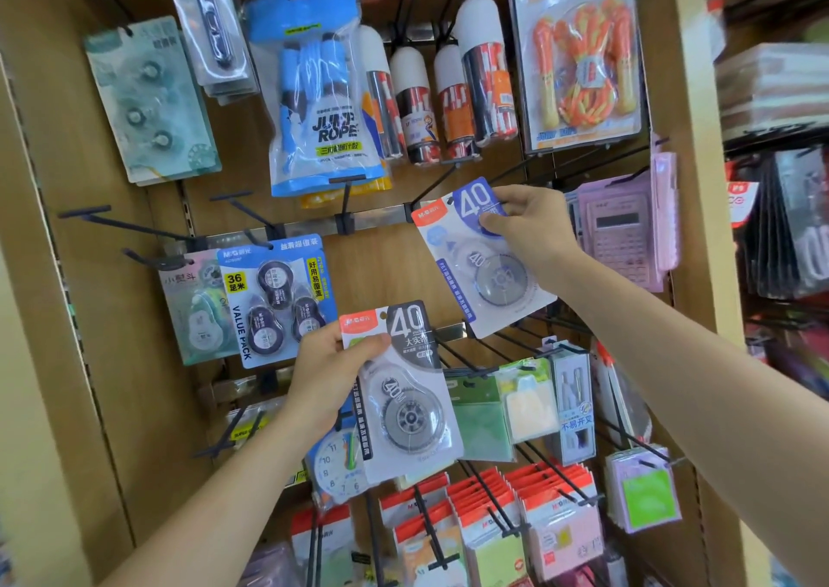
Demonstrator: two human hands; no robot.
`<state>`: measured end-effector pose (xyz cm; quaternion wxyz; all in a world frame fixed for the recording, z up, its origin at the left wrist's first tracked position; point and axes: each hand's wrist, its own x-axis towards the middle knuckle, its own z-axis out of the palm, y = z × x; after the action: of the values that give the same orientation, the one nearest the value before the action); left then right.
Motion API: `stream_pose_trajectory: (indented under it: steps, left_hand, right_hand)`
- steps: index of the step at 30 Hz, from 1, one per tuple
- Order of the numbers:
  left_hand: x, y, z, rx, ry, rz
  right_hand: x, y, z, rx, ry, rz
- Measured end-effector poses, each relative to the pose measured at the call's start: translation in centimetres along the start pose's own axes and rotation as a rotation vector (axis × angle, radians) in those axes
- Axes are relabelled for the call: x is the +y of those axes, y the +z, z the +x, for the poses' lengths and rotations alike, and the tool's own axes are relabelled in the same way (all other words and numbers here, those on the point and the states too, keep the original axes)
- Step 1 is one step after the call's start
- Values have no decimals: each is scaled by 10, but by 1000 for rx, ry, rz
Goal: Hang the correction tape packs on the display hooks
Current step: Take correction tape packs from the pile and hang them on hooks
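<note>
Right hand (pixel 529 232): grip closed on the top right corner of the blue pack (pixel 484 259), held up against the display, tilted with its long axis running down to the right.
Key relation: the blue pack's hang hole sits at its top left, just beside the tip of the empty hook (pixel 437 182), which lies up and left of the grip.
Left hand (pixel 332 371): grip closed on the upper left of the grey pack (pixel 403 389), lower down, well apart from that hook.
Nearer hand: the right, by my judgement.
Writing: both packs read "40" and "40M"; a hanging pack (pixel 276 299) reads "36" and "VALUE PACK"; a bag (pixel 314 92) reads "JUMP ROPE".

Blue pack (pixel 484 254), grey pack (pixel 410 389)
</note>
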<state>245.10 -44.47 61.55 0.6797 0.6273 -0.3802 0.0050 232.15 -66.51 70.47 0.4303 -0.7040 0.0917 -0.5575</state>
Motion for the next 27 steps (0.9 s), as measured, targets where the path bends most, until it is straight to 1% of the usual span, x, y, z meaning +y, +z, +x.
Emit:
stream_pose_trajectory:
  steps: [3, 6, 8, 11, 16, 21, 23, 27]
  left_hand:
    - [0, 0, -1, -8, 2, -3]
    - [-1, -1, 0, -16, 6, 6]
    - [-2, -1, 0, -21, 8, -2]
    - [-4, -1, 1, -19, 16, -5]
    - [-6, -1, 2, -2, 26, 29]
    - [-9, -2, 2, 1, 48, 57]
    - [-9, -3, 3, 3, 49, 59]
    - [-9, -5, 5, -22, 59, 44]
  right_hand:
    - [6, 5, 8, 8, 22, -58]
    - [13, 16, 15, -4, -32, -122]
    - [21, 26, 24, -35, -23, -132]
    - [37, 40, 44, -50, 58, -146]
    - [65, 67, 76, -73, 220, -52]
    - [79, 87, 87, -52, 289, -52]
    - [80, 85, 80, -47, 250, -71]
    - [77, 70, 49, 84, 91, -86]
